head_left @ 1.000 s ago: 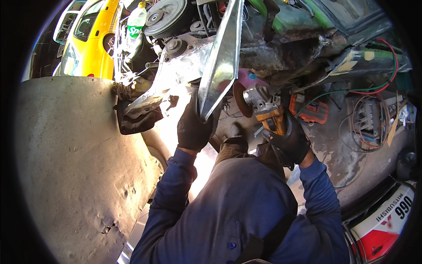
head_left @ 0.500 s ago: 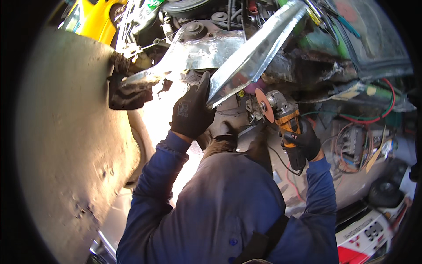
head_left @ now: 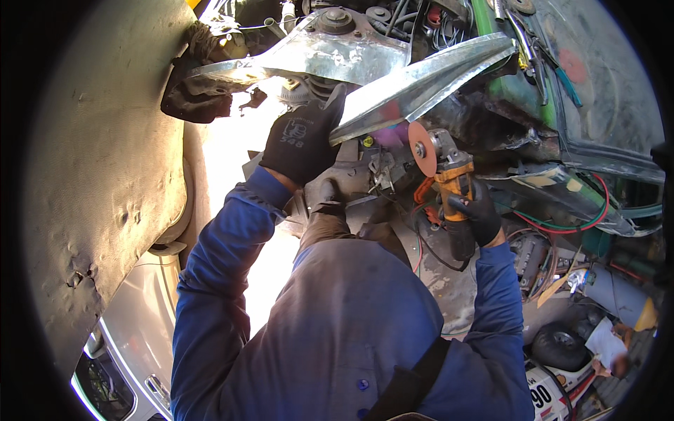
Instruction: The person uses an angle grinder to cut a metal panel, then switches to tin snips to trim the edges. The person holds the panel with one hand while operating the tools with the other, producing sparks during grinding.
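My gloved left hand (head_left: 302, 140) is closed on the lower left end of a long, bent sheet-metal panel (head_left: 414, 81). The panel slants up to the right, and its far end is over the car's engine bay edge. In my gloved right hand (head_left: 483, 214) is an orange and black angle grinder (head_left: 455, 184). Its reddish cutting disc (head_left: 422, 149) stands upright just below the panel's lower edge, apparently apart from it. Whether the disc spins cannot be told.
Ahead is an opened car body with a metal strut tower (head_left: 335, 52). Pliers and other tools (head_left: 526, 52) lie on the green-edged bodywork at right. Red and green hoses (head_left: 572, 228) run along the right. A large dented panel (head_left: 105, 154) fills the left; a silver car (head_left: 140, 316) stands behind it.
The sheet-metal panel has tipped to a flatter slant, its far end lower. My left hand has shifted slightly up with it, and the grinder stays close below. The whole view has shifted.
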Demonstrator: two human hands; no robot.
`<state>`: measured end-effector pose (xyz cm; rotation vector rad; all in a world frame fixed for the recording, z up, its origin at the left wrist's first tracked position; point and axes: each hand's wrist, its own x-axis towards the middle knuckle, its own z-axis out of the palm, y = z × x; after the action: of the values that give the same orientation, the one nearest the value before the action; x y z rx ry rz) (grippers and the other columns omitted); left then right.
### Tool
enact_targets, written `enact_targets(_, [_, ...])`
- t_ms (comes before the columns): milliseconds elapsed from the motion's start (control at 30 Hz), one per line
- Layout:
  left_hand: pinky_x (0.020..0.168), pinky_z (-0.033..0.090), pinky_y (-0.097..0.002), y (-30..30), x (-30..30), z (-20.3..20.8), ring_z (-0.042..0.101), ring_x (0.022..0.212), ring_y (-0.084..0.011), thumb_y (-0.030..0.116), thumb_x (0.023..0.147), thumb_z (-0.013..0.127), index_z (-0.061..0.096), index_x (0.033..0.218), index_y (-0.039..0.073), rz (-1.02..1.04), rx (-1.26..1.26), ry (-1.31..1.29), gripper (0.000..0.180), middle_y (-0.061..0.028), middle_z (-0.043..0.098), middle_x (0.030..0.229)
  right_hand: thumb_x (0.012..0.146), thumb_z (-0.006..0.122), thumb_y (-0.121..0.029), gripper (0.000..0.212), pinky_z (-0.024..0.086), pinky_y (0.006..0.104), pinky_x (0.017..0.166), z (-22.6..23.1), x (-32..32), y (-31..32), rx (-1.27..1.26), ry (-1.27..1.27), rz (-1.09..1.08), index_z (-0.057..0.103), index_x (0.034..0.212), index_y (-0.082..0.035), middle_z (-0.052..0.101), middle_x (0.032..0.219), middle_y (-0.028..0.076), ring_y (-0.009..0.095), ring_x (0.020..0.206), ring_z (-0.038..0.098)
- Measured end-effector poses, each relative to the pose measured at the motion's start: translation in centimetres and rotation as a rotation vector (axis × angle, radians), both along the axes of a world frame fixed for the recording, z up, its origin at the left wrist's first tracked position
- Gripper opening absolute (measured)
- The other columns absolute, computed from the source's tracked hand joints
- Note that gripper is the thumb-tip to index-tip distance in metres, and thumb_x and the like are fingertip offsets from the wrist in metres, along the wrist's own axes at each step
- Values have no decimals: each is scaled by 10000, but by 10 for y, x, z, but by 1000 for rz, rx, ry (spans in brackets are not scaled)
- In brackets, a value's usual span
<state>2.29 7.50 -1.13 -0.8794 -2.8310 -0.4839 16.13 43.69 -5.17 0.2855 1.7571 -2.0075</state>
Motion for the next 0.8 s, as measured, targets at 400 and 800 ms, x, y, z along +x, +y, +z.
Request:
enact_targets(400, [787, 570, -526, 3, -7, -5, 716, 978, -399, 101, 830, 735, 448, 1555, 163, -34, 16, -75, 782, -167, 714, 1038, 944, 787, -213, 438, 586, 334, 921, 0, 4, 4, 102, 36, -15, 665, 1310, -6, 748, 1152, 75, 161, 1018, 724])
enact_targets(800, [836, 600, -473, 2, -4, -9, 731, 1033, -372, 18, 780, 724, 437, 1596, 148, -3, -14, -76, 874, -153, 733, 1169, 933, 777, -213, 474, 617, 351, 828, -6, -5, 11, 103, 13, -17, 620, 1321, 10, 735, 1100, 103, 181, 894, 742])
